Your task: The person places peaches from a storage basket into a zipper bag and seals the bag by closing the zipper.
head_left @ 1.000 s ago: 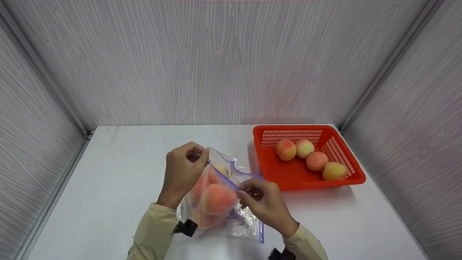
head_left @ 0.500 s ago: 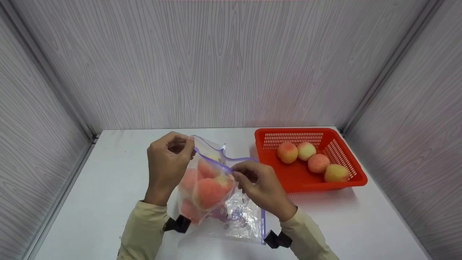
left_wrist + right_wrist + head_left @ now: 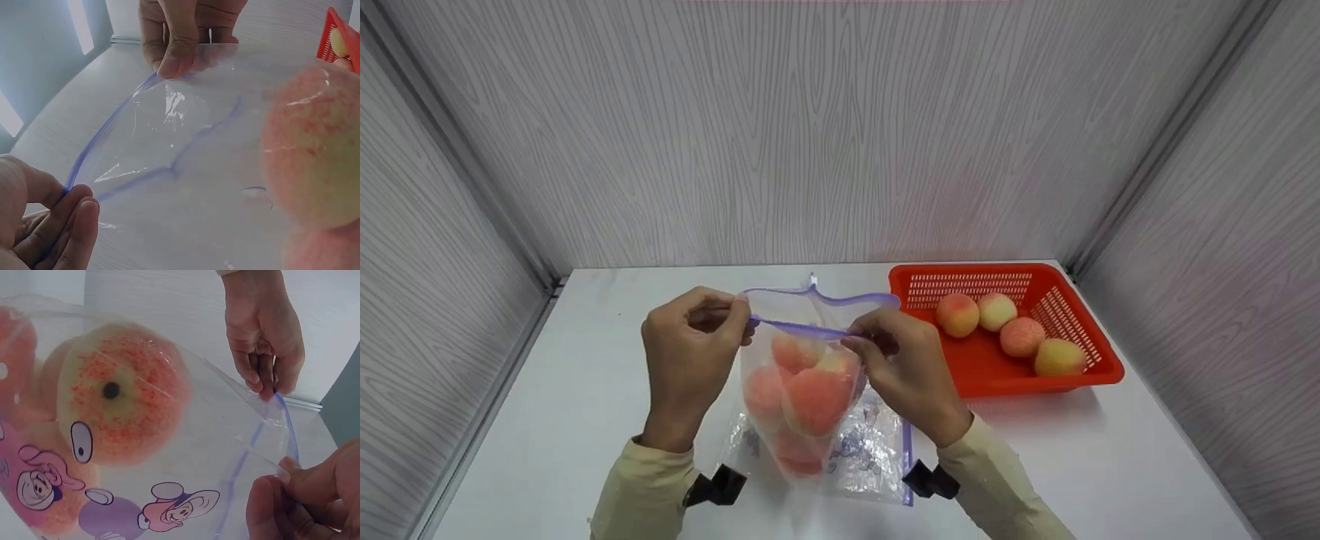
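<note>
- While a person in pale beige sleeves (image 3: pixel 641 487) is working at a white table (image 3: pixel 547 420), a clear plastic bag (image 3: pixel 799 328) with purple strips along its mouth is hanging upright between two bare hands.
- The left hand (image 3: pixel 690 356) is pinching the near strip at its left end, thumb pressing against the curled-in fingers.
- The right hand (image 3: pixel 911 371) is gripping the same strip farther right, thumb and forefinger meeting on the film, remaining fingers curling below.
- The bag's mouth is gaping, its far strip running apart from the near one and rising to a small peak midway.
- Several round red-and-yellow peaches (image 3: pixel 817 401) are crowding together inside the bag, their exact number hard to tell.
- Pink and purple cartoon prints (image 3: pixel 180 512) are showing on the bag's side in the right wrist view.
- A flat clear plastic sheet (image 3: pixel 877 450) with a purple edge is lying on the table beneath the bag; whether the two are touching cannot be told.
- Just beyond the right hand, a red perforated plastic basket (image 3: pixel 975 367) is standing on the table, four loose peaches (image 3: pixel 1021 337) resting inside.
- Grey wood-grain panels (image 3: pixel 840 150) are enclosing the table.
</note>
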Demonstrator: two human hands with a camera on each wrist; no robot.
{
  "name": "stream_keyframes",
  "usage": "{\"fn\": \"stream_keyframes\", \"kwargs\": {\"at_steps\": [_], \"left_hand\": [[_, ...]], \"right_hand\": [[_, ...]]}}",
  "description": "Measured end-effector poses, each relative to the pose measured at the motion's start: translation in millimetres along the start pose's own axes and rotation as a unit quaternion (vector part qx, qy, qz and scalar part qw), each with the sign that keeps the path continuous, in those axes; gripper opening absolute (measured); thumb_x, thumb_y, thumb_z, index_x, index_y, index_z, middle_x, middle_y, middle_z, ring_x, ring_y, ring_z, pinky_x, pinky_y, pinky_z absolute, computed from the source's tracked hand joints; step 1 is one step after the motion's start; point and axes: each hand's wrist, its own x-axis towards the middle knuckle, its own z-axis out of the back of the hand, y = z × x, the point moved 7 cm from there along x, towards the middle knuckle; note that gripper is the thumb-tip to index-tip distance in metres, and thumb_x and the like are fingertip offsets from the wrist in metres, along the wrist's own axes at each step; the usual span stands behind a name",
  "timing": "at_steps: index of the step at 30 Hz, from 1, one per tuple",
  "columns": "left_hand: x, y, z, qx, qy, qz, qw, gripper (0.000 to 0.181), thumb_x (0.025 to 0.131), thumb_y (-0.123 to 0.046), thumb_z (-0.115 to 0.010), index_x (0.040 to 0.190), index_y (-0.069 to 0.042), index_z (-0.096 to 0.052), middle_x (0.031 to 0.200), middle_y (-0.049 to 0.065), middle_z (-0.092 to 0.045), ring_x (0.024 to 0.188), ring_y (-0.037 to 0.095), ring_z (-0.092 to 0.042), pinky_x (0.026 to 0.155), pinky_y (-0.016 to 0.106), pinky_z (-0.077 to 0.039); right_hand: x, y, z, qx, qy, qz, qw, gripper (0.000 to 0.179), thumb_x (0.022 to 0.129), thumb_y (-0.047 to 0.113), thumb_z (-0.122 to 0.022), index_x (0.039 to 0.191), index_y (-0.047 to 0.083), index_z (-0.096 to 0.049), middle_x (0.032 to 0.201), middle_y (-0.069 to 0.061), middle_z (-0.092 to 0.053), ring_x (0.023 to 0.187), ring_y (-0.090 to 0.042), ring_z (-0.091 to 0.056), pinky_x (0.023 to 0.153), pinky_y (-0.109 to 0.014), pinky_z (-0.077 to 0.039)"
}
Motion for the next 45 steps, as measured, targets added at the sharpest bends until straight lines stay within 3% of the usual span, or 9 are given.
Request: {"fn": "stream_keyframes", "kwargs": {"at_steps": [14,19,23,27,30,33,37,41,45], "left_hand": [[-42.7,8.1,7.3,-0.020,-0.009,0.121,0.9924,0.017,0.087,0.007,-0.065,0.073,-0.001,-0.065,0.063,0.008,-0.067,0.051,0.020,-0.065,0.049,0.027,-0.056],[-53.5,13.3,5.1,-0.017,0.017,0.120,0.9925,0.019,0.096,-0.007,-0.066,0.078,-0.004,-0.063,0.067,0.005,-0.064,0.056,0.020,-0.063,0.052,0.026,-0.055],[-57.1,24.2,13.2,-0.023,-0.010,0.084,0.9961,0.017,0.100,-0.012,-0.063,0.087,0.000,-0.063,0.073,0.006,-0.060,0.061,0.019,-0.060,0.055,0.022,-0.052],[-59.5,48.7,14.4,-0.040,0.013,0.084,0.9956,0.022,0.104,-0.010,-0.057,0.120,0.005,-0.056,0.108,0.009,-0.059,0.094,0.019,-0.060,0.080,0.020,-0.052],[-59.6,66.0,2.5,-0.065,0.088,0.102,0.9887,0.041,0.107,-0.012,-0.051,0.145,0.000,-0.040,0.137,0.012,-0.049,0.124,0.022,-0.051,0.105,0.035,-0.044],[-54.1,74.4,-12.7,-0.101,0.146,0.100,0.9790,0.053,0.107,-0.012,-0.050,0.155,-0.007,-0.029,0.151,0.014,-0.042,0.137,0.026,-0.045,0.115,0.048,-0.035],[-43.5,84.1,-31.9,-0.145,0.187,0.112,0.9652,0.056,0.107,-0.015,-0.052,0.157,-0.010,-0.028,0.151,0.013,-0.047,0.138,0.026,-0.047,0.115,0.038,-0.038],[-38.0,93.4,-45.3,-0.191,0.191,0.156,0.9502,0.058,0.105,-0.018,-0.058,0.156,-0.010,-0.032,0.138,0.013,-0.055,0.131,0.023,-0.052,0.109,0.027,-0.043],[-36.4,99.4,-47.4,-0.216,0.148,0.193,0.9454,0.041,0.101,-0.012,-0.064,0.139,-0.002,-0.055,0.117,0.012,-0.063,0.112,0.023,-0.061,0.098,0.031,-0.052]], "right_hand": [[10.2,20,13,-0.043,0.009,0.103,0.9937,0.020,0.084,-0.017,-0.070,0.091,0.001,-0.068,0.089,-0.006,-0.070,0.081,-0.015,-0.067,0.078,-0.026,-0.060],[11.4,19,19,-0.038,0.000,0.114,0.9927,0.021,0.083,-0.019,-0.068,0.089,0.001,-0.067,0.085,-0.005,-0.068,0.076,-0.015,-0.065,0.075,-0.026,-0.060],[13.0,15,27,-0.038,-0.004,0.111,0.9931,0.022,0.084,-0.019,-0.068,0.090,0.002,-0.067,0.086,-0.005,-0.069,0.075,-0.015,-0.066,0.074,-0.028,-0.061],[13.2,11,34,-0.037,-0.009,0.109,0.9933,0.022,0.084,-0.019,-0.068,0.092,0.002,-0.068,0.088,-0.006,-0.070,0.079,-0.017,-0.068,0.077,-0.030,-0.061],[12.9,9,38,-0.033,-0.012,0.107,0.9936,0.023,0.084,-0.018,-0.069,0.095,0.002,-0.068,0.090,-0.006,-0.071,0.081,-0.018,-0.069,0.080,-0.033,-0.061],[11.8,5,43,-0.024,-0.011,0.102,0.9944,0.025,0.083,-0.018,-0.069,0.097,0.003,-0.068,0.091,-0.006,-0.071,0.082,-0.019,-0.070,0.082,-0.034,-0.061],[7.4,-3,46,0.003,-0.002,0.088,0.9961,0.024,0.084,-0.018,-0.068,0.098,0.002,-0.068,0.090,-0.007,-0.071,0.079,-0.020,-0.070,0.081,-0.031,-0.061],[2.0,-10,47,0.053,0.004,0.072,0.9959,0.024,0.085,-0.020,-0.065,0.096,0.000,-0.067,0.088,-0.009,-0.069,0.076,-0.020,-0.069,0.080,-0.028,-0.060],[-3.2,-17,50,0.098,-0.018,0.060,0.9932,0.025,0.084,-0.024,-0.062,0.095,-0.003,-0.067,0.089,-0.012,-0.067,0.076,-0.021,-0.069,0.078,-0.028,-0.061]]}}
